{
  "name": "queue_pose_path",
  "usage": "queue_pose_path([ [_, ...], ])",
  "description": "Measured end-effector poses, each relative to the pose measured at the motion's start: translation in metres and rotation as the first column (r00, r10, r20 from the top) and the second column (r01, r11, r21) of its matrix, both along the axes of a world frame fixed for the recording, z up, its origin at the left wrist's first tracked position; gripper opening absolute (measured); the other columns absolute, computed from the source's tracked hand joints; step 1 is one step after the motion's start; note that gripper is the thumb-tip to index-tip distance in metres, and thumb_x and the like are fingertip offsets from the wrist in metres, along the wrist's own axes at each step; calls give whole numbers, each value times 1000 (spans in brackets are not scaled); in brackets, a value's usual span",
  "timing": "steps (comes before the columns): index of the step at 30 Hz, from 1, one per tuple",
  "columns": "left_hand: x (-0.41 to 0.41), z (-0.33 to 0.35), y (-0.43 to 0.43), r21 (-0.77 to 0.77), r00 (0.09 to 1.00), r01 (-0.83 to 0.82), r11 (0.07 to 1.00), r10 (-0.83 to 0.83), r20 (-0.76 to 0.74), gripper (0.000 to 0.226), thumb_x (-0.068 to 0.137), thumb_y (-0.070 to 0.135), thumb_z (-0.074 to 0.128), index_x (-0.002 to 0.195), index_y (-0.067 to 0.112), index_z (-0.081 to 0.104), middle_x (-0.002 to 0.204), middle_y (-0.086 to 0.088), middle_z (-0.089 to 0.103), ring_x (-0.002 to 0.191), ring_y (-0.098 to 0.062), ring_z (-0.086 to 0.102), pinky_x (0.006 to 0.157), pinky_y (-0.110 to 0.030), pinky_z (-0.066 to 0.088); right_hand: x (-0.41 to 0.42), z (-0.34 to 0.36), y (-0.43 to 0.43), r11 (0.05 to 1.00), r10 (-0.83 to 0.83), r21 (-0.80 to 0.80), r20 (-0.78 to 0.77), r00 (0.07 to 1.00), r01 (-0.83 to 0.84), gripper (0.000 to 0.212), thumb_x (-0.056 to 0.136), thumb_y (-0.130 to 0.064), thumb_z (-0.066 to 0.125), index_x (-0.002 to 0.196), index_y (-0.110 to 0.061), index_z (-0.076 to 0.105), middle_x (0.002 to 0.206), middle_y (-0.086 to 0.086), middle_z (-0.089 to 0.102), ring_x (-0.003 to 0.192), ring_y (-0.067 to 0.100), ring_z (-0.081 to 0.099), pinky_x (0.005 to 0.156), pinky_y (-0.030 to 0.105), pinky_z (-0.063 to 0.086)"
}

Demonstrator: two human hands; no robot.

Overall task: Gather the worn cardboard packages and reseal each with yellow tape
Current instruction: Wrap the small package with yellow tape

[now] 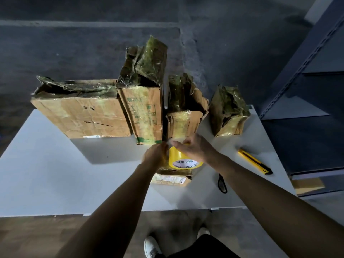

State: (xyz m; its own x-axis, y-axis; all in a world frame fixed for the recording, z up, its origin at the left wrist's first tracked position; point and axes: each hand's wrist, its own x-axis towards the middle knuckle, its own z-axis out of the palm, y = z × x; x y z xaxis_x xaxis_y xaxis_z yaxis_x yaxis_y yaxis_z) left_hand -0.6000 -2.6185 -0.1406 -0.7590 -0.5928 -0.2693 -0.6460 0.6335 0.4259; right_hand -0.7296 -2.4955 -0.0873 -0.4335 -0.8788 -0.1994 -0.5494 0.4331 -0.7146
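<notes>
- Right hand (193,148) is curled over the top of the tape (184,159). Left hand (155,157) pinches its loose end, as far as I can tell, it's a bit blurry.
- The tape sits over a flat box (171,178) mid-bench (46,174), a bit towards the near edge.
- Four more boxes stand along the far edge: big box (81,112), tall box (145,108), small box (184,118), and an end box (229,112) by the far right corner.
- The roll is a glossy yellow ring on a stiff core. I'd guess it's light and easy to steer by the core, but the free end will stick to itself.
- The cardboard is creased and torn, flaps crumpled under shiny old film. It looks soft, so I'd hold boxes by the sides, not the flaps.
- The knife (255,162) lies near the right edge, with the scissors (222,183) beside my right forearm.
</notes>
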Motion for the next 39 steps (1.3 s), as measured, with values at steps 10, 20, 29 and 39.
queue_pose_path([
  [10, 9, -23, -4, -214, 989, 54, 975, -23, 144, 26, 90, 31, 53, 104, 16, 70, 103, -17, 69, 97, -39, 62, 80, -38, 51, 9, -20, 11, 941, -216, -138, 460, 861, 310, 68, 84, -58, 69, 48, -18, 27, 51, 0, 19, 48, 18, 26, 53, 26, 29],
  [20, 8, -8, 0, -344, 977, 164, 924, -105, 184, 29, 102, 33, 44, 127, 21, 52, 97, -5, 69, 92, -27, 64, 87, -38, 42, -31, -17, 51, 947, -322, 13, 43, 946, 322, 71, 90, -46, 67, 40, -22, 22, 40, -11, 18, 43, 11, 21, 53, 31, 22],
  [29, -38, 3, 48, -37, 993, 121, 992, -120, 12, 54, 105, 51, 26, 104, 14, 66, 108, -16, 70, 100, -35, 66, 85, -38, 52, -28, -15, 59, 938, -346, 42, 88, 934, 343, 67, 91, -45, 65, 45, -20, 24, 40, -10, 17, 42, 11, 20, 46, 26, 19],
  [39, -40, -21, 50, -312, 979, 192, 930, -159, 127, 59, 104, 52, 23, 105, 19, 72, 96, -10, 73, 89, -30, 68, 69, -30, 47, -27, -18, 67, 959, -262, 98, -51, 964, 266, 70, 87, -65, 57, 45, -18, 26, 43, -2, 26, 42, 14, 27, 52, 35, 26],
])
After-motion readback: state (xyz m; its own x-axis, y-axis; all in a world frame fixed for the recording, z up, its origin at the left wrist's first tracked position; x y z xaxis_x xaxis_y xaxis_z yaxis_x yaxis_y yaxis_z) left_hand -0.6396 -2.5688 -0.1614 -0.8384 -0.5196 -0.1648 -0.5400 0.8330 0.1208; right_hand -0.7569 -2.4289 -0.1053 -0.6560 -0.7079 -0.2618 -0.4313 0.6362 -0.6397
